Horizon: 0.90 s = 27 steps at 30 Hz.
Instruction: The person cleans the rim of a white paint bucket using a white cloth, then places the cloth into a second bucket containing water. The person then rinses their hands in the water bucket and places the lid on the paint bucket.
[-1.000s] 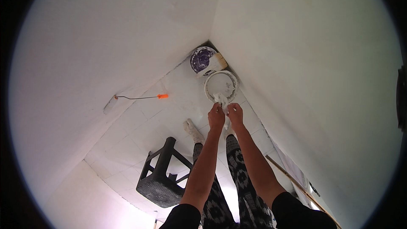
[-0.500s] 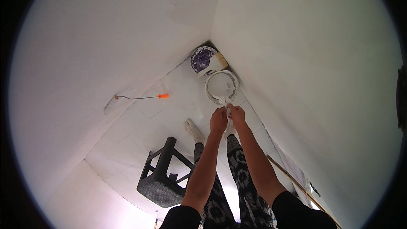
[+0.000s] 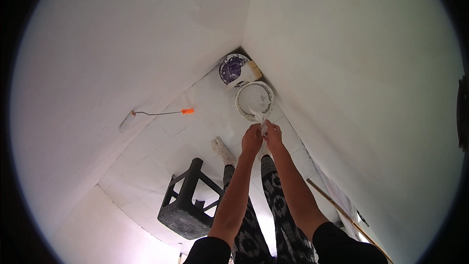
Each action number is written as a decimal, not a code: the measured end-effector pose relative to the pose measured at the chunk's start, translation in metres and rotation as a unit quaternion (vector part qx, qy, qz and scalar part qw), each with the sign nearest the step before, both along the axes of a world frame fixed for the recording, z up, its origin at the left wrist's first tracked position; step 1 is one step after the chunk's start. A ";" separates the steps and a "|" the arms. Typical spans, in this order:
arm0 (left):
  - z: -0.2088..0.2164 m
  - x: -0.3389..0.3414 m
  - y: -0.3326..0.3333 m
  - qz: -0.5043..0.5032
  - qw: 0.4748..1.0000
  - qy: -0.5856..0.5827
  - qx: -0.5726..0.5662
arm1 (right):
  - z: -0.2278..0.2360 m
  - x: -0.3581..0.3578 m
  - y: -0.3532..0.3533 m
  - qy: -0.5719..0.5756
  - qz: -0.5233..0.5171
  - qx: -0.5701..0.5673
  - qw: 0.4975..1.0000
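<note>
White material [image 3: 264, 128], thin and crumpled, was found between the person's two hands, just short of the near rim of an open bucket [image 3: 238, 100]; whether it was plastic or cloth could not be determined. The left hand [image 3: 252, 139] was curled inward, its fingers pinching the material from one side; the right hand [image 3: 272, 135], just beside it, pinched from the other, fingertips partly hidden. A loose end fanned forward over the rim as viewed from above; contact could not be confirmed. The step in hand was judged to be working the material by gathering, twisting or knotting. The next move appeared to call for a firm pinch by both hands, with the loose end held clear of the coated rim. The bucket stood on the tiled floor [image 3: 210, 102], close to its right edge. Beyond, in the floor's far corner, was a purple-topped container [image 3: 228, 71] with a wide brush [image 3: 252, 71] laid across its right side. At the floor's left edge lay a paint roller [image 3: 161, 113], orange handle pointing inward. A black stool [image 3: 183, 220] was noted nearer the person, to the left.
</note>
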<state>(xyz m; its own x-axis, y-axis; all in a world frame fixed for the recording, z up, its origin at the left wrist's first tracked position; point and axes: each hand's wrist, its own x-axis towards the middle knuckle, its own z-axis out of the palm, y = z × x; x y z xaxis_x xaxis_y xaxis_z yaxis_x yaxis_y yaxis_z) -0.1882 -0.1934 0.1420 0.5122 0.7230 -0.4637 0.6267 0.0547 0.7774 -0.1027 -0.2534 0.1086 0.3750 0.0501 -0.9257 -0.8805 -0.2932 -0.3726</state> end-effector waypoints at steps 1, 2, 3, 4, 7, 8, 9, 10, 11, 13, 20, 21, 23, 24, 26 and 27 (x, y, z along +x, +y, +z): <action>0.004 0.001 0.001 -0.013 1.000 0.010 -0.002 | -0.005 0.001 -0.004 0.000 0.010 -0.003 1.000; 0.004 0.000 0.002 -0.034 0.999 0.019 0.008 | -0.010 -0.001 -0.006 0.002 0.022 -0.005 1.000; 0.005 -0.001 0.003 -0.054 0.998 0.028 0.017 | -0.014 -0.002 -0.009 0.004 0.034 -0.007 0.999; 0.005 -0.003 0.004 -0.074 0.996 0.038 0.027 | -0.018 -0.003 -0.012 0.018 0.033 0.007 0.999; 0.008 0.000 0.009 -0.144 0.988 0.053 0.033 | -0.038 0.000 -0.024 0.041 0.022 0.035 0.998; 0.010 -0.002 0.010 -0.146 0.988 0.049 0.029 | -0.038 -0.001 -0.025 0.046 0.020 0.034 0.998; 0.011 -0.003 0.013 -0.148 0.988 0.045 0.025 | -0.037 -0.003 -0.025 0.050 0.018 0.033 0.998; 0.012 -0.003 0.015 -0.150 0.988 0.041 0.021 | -0.037 -0.003 -0.026 0.052 0.024 0.047 0.997; 0.012 -0.004 0.016 -0.161 0.986 0.049 0.023 | -0.036 -0.004 -0.026 0.054 0.032 0.061 0.996; 0.012 -0.004 0.018 -0.183 0.981 0.063 0.027 | -0.034 -0.005 -0.026 0.057 0.035 0.073 0.995; -0.001 -0.010 0.022 -0.179 0.982 0.023 -0.046 | -0.028 -0.004 -0.025 0.051 0.023 0.052 0.997; -0.002 -0.010 0.022 -0.152 0.986 0.008 -0.067 | -0.027 -0.003 -0.025 0.047 0.027 0.045 0.997; -0.002 -0.008 0.024 -0.107 0.991 -0.008 -0.083 | -0.027 -0.002 -0.026 0.018 0.033 0.043 0.998; -0.001 -0.006 0.027 -0.089 0.993 -0.008 -0.079 | -0.029 -0.001 -0.027 0.003 0.035 0.041 0.999; -0.005 -0.009 0.029 -0.012 0.998 0.011 -0.059 | -0.026 -0.003 -0.023 -0.001 0.029 0.031 0.999; -0.013 -0.015 0.030 0.049 0.997 0.031 -0.042 | -0.022 -0.006 -0.017 0.000 0.030 0.028 0.999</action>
